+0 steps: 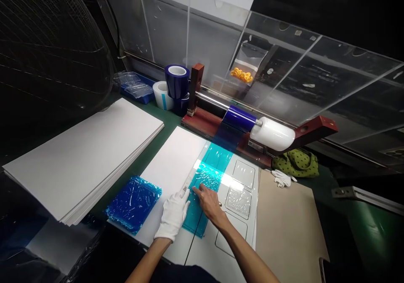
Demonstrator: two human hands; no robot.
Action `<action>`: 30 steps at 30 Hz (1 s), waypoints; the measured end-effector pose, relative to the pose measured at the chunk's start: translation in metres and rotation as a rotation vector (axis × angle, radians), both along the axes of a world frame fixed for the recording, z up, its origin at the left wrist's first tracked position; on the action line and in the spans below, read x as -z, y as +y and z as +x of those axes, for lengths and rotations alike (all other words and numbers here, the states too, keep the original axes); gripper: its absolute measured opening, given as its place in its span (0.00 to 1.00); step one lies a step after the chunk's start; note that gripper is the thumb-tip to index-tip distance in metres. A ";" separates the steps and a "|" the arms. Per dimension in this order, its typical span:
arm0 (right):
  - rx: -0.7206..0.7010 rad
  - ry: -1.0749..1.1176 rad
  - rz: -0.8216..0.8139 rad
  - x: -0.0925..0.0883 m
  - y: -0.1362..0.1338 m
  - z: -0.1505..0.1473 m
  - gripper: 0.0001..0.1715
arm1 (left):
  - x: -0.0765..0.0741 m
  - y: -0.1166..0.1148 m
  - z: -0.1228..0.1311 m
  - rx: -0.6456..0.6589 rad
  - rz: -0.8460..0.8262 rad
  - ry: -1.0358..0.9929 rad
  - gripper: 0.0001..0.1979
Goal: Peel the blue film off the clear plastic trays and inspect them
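A strip of translucent blue film (195, 215) runs from the dark blue film roll (240, 118) down over a printed sheet (235, 236) with rounded black outlines. My left hand (173, 215), in a white glove, lies at the strip's left edge with its fingers stretched forward. My bare right hand (208, 203) rests on the strip, index finger extended toward the left fingertips and the other fingers partly bent. I make out nothing held in either hand. Left of my gloved hand sits a stack of blue film pieces (134, 204) on white paper (172, 156).
At left is a thick stack of white sheets (85, 156). Behind stand a wooden roll holder (202, 121), a white roll (273, 133) and spare tape rolls (176, 83). Brown board (287, 220), a white glove (282, 177) and green dotted cloth (296, 164) lie right. A fan (57, 43) looms upper left.
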State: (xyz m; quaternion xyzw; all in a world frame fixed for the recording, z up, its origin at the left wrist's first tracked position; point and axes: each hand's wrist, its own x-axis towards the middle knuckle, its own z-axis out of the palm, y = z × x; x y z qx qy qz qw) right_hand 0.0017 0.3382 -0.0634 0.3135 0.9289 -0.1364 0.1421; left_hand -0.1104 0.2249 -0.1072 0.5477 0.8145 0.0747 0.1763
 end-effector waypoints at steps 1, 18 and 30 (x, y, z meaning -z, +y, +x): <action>0.000 -0.007 0.000 0.000 0.000 0.002 0.24 | 0.000 0.000 0.000 -0.002 -0.001 -0.003 0.25; 0.119 -0.126 0.056 -0.015 -0.005 0.099 0.23 | -0.011 0.000 0.003 0.007 -0.041 0.082 0.23; 0.576 0.279 -0.221 0.018 -0.061 0.125 0.20 | -0.013 -0.037 0.039 0.011 -0.055 -0.045 0.51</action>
